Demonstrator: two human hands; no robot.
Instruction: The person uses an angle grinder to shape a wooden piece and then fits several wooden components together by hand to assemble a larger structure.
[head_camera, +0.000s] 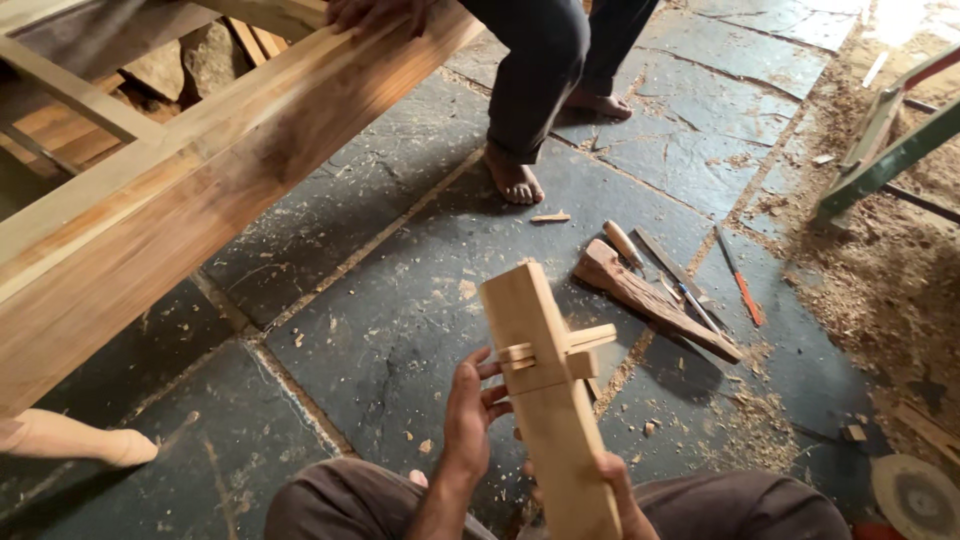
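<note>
Timber fills the upper left of the frame: a long wooden frame of broad planks is running diagonally from the top centre down to the left edge, blurred along its length. Dark slate floor is lying beneath everything, strewn with chips, and sawdust is heaping thickly at the right side. At the top centre another person's legs in dark trousers are standing barefoot on the slabs, and that person's hand is resting on the top of the frame.

In the lower centre the wooden marking gauge, a pale upright block with a short cross-piece through it, is tilting slightly rightward at its foot, above the wearer's knees. The left hand is curling against the block's left side, fingers touching it just below the cross-piece. The right hand is gripping the block's lower end, thumb along its right edge.

Right of centre a rough wooden mallet is lying on the floor, with a chisel and an orange-handled tool near it. A turned wooden leg is showing at the lower left edge.
</note>
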